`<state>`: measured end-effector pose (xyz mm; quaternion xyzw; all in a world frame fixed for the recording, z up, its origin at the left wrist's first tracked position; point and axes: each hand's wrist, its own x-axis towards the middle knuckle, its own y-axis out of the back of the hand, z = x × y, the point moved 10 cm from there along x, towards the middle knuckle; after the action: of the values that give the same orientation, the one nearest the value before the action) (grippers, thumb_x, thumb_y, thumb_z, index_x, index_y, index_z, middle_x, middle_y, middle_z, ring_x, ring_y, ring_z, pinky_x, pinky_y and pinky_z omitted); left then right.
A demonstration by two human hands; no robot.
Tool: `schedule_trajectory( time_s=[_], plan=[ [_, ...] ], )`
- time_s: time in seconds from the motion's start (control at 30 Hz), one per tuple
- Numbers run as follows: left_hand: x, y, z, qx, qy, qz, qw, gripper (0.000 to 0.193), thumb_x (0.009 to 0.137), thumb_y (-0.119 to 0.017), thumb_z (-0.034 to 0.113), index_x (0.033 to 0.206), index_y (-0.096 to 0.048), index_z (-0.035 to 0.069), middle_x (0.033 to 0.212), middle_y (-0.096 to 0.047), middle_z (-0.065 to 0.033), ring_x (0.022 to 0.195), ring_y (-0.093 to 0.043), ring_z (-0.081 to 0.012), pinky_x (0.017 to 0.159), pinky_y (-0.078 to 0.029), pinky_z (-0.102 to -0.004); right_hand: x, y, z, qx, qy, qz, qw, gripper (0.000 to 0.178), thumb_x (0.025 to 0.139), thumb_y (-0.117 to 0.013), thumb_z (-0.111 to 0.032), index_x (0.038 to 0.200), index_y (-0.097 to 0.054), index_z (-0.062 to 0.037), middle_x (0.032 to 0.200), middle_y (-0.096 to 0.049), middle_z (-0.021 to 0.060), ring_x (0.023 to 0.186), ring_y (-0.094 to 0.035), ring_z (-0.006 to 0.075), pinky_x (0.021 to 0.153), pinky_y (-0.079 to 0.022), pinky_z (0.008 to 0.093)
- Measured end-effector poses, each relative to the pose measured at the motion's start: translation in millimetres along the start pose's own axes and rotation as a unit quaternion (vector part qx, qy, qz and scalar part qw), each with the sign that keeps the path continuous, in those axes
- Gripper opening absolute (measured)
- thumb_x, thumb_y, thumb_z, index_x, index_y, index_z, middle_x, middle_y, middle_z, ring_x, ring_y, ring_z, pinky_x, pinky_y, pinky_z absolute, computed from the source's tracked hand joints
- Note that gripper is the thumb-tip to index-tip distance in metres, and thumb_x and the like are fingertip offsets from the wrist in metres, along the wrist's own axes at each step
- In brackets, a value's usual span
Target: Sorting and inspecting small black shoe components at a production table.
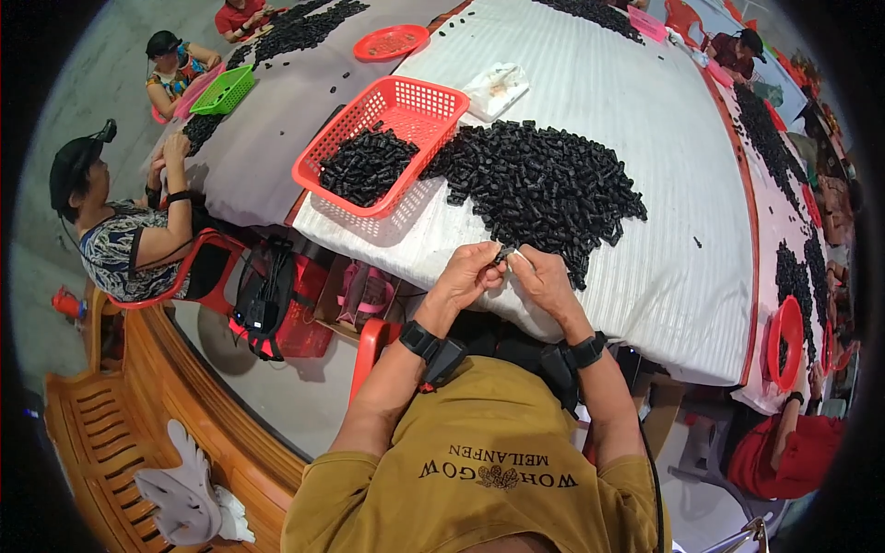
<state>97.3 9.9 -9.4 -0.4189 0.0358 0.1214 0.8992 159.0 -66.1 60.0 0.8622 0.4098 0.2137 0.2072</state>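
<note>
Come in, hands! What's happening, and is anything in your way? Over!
Left hand pinching small black piece. Right hand close against it, grip unclear. Black pile just beyond both hands. Red basket off to the left, not blocking.

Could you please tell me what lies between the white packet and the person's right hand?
The head view shows the pile of black pieces between the white packet and the right hand.

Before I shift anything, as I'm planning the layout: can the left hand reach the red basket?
Probably: the left hand is near the red basket, with only white cloth between, though its grip seems occupied by a small black piece.
</note>
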Motion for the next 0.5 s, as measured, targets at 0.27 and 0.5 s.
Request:
schedule_trajectory(
  time_s=[0.27, 0.5],
  plan=[
    [4.4, -1.1, -0.1, 0.006, 0.008, 0.012, 1.0, 0.019, 0.089, -0.054, 0.019, 0.086, -0.056, 0.0, 0.07, -0.056, -0.0057, 0.052, -0.043, -0.0072, 0.048, -0.037, -0.0199, -0.5, -1.1, 2.5, 0.025, 0.011, 0.012, 1.0, 0.03, 0.086, -0.054, -0.028, 0.072, -0.055, -0.0013, 0.057, -0.051, 0.018, 0.049, -0.051, 0.0289, 0.047, -0.039, 0.0343],
    [1.2, 0.6, 1.0, -0.007, 0.007, 0.024, 1.0, 0.018, 0.089, -0.055, 0.019, 0.086, -0.056, 0.001, 0.069, -0.056, -0.0058, 0.051, -0.041, -0.0074, 0.048, -0.036, -0.0207, -0.3, 3.7, 5.9, 0.046, 0.002, 0.034, 0.998, 0.031, 0.086, -0.055, -0.028, 0.071, -0.054, -0.0008, 0.054, -0.047, 0.0158, 0.046, -0.044, 0.0226, 0.046, -0.037, 0.0328]
  ],
)
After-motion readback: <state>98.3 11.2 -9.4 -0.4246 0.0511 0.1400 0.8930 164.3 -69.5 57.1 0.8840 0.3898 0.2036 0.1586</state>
